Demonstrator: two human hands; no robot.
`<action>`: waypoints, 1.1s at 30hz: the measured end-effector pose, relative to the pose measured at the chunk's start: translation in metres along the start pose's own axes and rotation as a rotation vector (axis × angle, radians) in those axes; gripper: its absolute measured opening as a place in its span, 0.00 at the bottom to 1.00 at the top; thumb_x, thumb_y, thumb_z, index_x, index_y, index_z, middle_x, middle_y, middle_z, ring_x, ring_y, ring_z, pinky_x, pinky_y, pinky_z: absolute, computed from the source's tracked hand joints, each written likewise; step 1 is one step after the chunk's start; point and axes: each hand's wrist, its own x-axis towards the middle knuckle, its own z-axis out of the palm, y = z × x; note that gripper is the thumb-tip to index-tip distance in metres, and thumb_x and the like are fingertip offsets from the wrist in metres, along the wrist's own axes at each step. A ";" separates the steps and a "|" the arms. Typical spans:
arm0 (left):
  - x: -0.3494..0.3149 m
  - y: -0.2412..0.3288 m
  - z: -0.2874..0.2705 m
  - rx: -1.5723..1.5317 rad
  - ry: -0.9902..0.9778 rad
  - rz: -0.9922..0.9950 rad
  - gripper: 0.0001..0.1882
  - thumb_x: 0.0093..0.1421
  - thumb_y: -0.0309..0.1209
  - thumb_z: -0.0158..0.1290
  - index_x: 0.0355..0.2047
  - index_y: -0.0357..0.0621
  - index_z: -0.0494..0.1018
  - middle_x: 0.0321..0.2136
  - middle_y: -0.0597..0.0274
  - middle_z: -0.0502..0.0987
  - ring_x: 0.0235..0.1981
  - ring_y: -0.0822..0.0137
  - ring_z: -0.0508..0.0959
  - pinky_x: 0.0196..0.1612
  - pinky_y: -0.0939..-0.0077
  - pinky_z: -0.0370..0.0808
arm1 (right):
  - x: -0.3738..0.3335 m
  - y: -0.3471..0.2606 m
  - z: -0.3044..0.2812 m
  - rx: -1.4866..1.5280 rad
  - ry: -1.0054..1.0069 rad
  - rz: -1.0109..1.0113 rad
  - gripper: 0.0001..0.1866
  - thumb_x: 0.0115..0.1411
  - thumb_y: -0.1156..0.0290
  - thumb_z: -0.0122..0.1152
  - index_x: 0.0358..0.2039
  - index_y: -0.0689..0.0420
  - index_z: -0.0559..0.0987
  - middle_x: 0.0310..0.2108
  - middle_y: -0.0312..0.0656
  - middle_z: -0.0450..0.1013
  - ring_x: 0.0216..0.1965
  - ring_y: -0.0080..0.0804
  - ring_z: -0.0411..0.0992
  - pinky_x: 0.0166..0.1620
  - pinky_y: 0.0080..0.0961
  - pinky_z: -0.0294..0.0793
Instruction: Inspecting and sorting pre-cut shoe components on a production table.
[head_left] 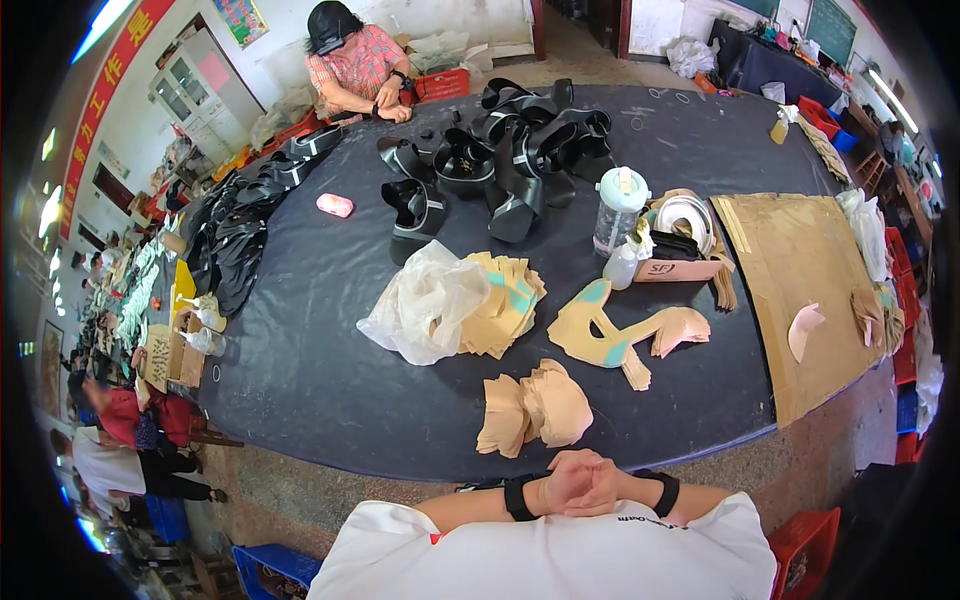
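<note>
At the table's near edge my left hand (564, 487) and my right hand (598, 490) are clasped together, fingers closed over each other, with no object visible in them. A black band circles each wrist. Nearest to them on the black-covered table lie stacks of tan shoe pieces (562, 402). Further right lies a tan cutout shoe part (578, 328) with teal patches and a pinkish end. A crumpled clear plastic bag (420, 305) partly covers another stack of tan pieces (505, 305).
Black shoe uppers (515, 190) crowd the far middle; a black pile (235, 235) lines the left edge. A water bottle (618, 215) and small carton (680, 268) stand right of centre, beside a cardboard sheet (800, 270). A person (358, 65) sits across the table.
</note>
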 end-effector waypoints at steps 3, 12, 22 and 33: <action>-0.014 -0.012 -0.035 -0.015 -0.255 0.038 0.25 0.58 0.43 0.37 0.13 0.36 0.66 0.04 0.62 0.64 0.07 0.69 0.66 0.09 0.80 0.61 | -0.059 0.008 0.113 -0.105 0.198 0.006 0.12 0.52 0.59 0.49 0.28 0.55 0.69 0.21 0.42 0.66 0.26 0.37 0.69 0.32 0.31 0.70; 0.012 0.009 0.065 0.001 0.424 0.011 0.27 0.59 0.45 0.34 0.13 0.38 0.68 0.03 0.65 0.63 0.06 0.72 0.65 0.13 0.82 0.62 | 0.014 -0.007 -0.031 -0.356 0.766 -0.119 0.14 0.50 0.56 0.53 0.27 0.53 0.68 0.20 0.43 0.64 0.25 0.41 0.69 0.34 0.36 0.69; 0.004 0.008 0.065 -0.010 0.455 0.002 0.28 0.59 0.47 0.35 0.09 0.42 0.65 0.04 0.66 0.66 0.05 0.74 0.65 0.13 0.84 0.60 | 0.008 0.066 0.092 -0.909 1.488 -0.451 0.13 0.48 0.56 0.58 0.33 0.43 0.69 0.21 0.40 0.62 0.28 0.40 0.66 0.29 0.43 0.67; 0.004 0.015 0.071 0.034 0.437 0.067 0.29 0.61 0.48 0.33 0.12 0.40 0.64 0.03 0.66 0.61 0.06 0.73 0.64 0.13 0.82 0.61 | 0.032 -0.014 -0.035 -0.242 0.543 0.275 0.13 0.49 0.55 0.56 0.21 0.50 0.72 0.20 0.39 0.69 0.23 0.37 0.69 0.28 0.34 0.70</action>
